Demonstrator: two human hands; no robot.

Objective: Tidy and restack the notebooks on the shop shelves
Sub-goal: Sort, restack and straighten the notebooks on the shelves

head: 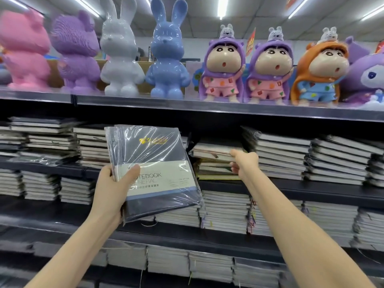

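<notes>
Head view showed the left hand [115,185], fingers curled round wrapped notebooks [154,161] held before the shelf [291,191], while the right hand [244,163] pinched the top books of a crooked pile [212,152] on it. Squaring that pile first would likely seat them level.

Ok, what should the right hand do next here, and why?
Probably square up the skewed stack the right hand grips: its top notebooks sit tilted, and the left hand holds wrapped notebooks needing a flat spot.
</notes>
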